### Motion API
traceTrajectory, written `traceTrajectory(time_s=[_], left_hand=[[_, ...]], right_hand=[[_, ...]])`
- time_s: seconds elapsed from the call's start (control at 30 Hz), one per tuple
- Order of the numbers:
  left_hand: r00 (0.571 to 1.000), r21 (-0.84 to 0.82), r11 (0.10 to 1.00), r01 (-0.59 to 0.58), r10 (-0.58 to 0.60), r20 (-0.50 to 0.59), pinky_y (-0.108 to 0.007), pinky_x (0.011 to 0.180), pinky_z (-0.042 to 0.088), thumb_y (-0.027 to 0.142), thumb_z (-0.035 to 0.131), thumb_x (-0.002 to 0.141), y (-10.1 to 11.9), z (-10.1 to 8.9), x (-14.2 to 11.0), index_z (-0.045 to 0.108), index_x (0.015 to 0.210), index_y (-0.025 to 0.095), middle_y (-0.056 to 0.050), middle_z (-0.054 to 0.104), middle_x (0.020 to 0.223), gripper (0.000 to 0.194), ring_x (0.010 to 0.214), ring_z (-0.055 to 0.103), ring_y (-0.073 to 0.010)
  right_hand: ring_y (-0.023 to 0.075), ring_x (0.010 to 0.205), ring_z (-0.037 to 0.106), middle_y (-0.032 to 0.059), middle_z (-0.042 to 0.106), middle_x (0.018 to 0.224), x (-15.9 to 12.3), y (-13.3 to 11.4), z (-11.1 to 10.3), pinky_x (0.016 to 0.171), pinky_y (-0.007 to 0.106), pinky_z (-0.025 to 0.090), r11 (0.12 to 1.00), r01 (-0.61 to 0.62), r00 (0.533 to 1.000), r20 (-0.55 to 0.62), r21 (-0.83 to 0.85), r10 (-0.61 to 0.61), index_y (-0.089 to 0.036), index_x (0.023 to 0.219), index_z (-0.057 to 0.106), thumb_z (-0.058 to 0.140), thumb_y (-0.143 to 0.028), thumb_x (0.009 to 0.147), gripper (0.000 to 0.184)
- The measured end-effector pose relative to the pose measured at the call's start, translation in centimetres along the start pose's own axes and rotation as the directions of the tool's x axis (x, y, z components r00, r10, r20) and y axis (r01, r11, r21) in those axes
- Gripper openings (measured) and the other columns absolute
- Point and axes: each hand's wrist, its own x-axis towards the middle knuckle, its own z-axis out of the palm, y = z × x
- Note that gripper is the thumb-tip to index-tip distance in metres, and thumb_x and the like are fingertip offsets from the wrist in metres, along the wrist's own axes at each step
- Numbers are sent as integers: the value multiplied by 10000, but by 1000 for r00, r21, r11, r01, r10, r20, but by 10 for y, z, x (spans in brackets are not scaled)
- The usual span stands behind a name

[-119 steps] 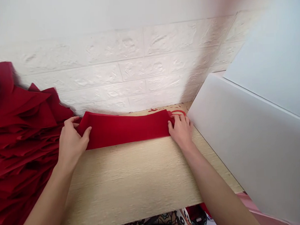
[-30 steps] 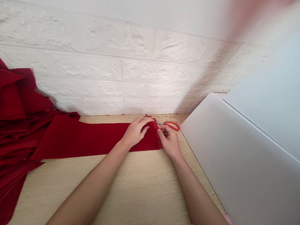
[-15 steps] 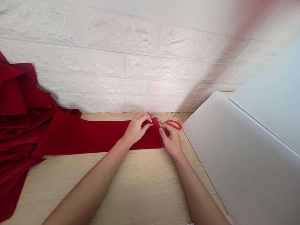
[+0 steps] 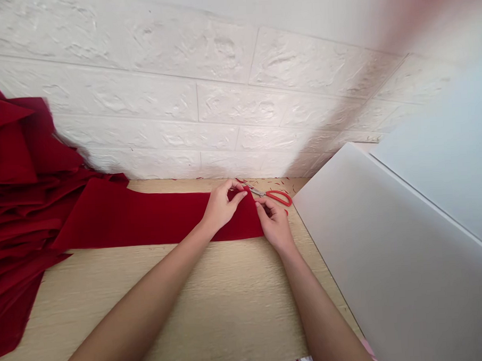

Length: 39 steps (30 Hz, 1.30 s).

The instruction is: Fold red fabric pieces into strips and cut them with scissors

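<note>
A long strip of red felt [image 4: 146, 216] lies flat across the light wooden table [image 4: 214, 304], reaching from the red pile at the left to near the scissors. My left hand [image 4: 222, 205] rests on the strip's right end, its fingers pinching the far corner. My right hand [image 4: 273, 221] sits just beside it at the strip's right edge, fingers curled and pinching the same end of the felt. Red-handled scissors [image 4: 276, 196] lie on the table just behind my right hand, untouched.
A heap of folded red felt pieces [image 4: 22, 200] fills the left side against the white brick-pattern wall [image 4: 205, 102]. A large white board [image 4: 400, 258] leans along the table's right side. Small red snippings lie scattered near the scissors.
Four seconds ago my hands held the strip's two ends. Since then my left hand moved to the right end beside my right hand; in the last second both only shifted slightly there.
</note>
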Motion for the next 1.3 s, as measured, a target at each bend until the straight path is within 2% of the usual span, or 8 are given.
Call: traceTrajectory(time_s=[0.3, 0.43, 0.6, 0.8, 1.0, 1.3], left_hand=[[1000, -21, 1000, -1, 1, -14, -348, 862, 539, 241, 658, 846, -7, 4, 0, 637, 861, 206, -31, 735, 925, 44, 899, 678, -180], [999, -17, 1000, 2, -2, -36, -346, 873, 532, 211, 680, 835, -8, 4, 1, 625, 875, 208, -27, 729, 946, 69, 917, 675, -176], [998, 23, 999, 39, -38, -53, -337, 811, 543, 221, 713, 819, -5, 1, 2, 654, 949, 212, -45, 740, 1003, 143, 959, 678, -197], [1000, 30, 999, 15, -15, -3, -362, 870, 547, 279, 684, 852, -2, -6, 6, 723, 910, 218, -33, 771, 971, 92, 917, 697, -205], [999, 54, 999, 3, -6, 54, -349, 852, 536, 292, 617, 898, 3, -12, 11, 749, 882, 220, -22, 784, 949, 151, 891, 702, -206], [999, 7, 999, 52, -52, 16, -352, 830, 544, 288, 679, 848, 3, -16, 14, 756, 861, 212, -38, 783, 929, 108, 855, 708, -207]], right_hand=[[201, 803, 643, 56, 706, 898, -2, -2, 2, 719, 319, 528, 1000, -10, 1000, -2, 15, 10, -212, 954, 659, 569, -553, 887, 360], [191, 750, 643, 46, 681, 866, -3, 1, 4, 667, 309, 535, 997, -41, 998, 42, 67, 38, -216, 1006, 621, 687, -497, 820, 343], [199, 758, 645, 53, 685, 857, -2, 3, 4, 683, 329, 541, 999, -21, 1000, 16, 32, 20, -218, 986, 624, 671, -471, 825, 303], [203, 767, 646, 68, 711, 874, -2, 2, 2, 709, 338, 533, 1000, 4, 1000, -1, -25, -4, -203, 922, 655, 638, -491, 842, 299], [203, 765, 643, 66, 716, 883, -2, 4, 2, 706, 330, 520, 1000, -4, 1000, -16, -22, 4, -205, 909, 664, 629, -485, 850, 289], [208, 760, 665, 63, 724, 873, -3, -1, 3, 679, 325, 534, 1000, -23, 1000, 0, -5, 23, -204, 936, 664, 653, -475, 838, 288]])
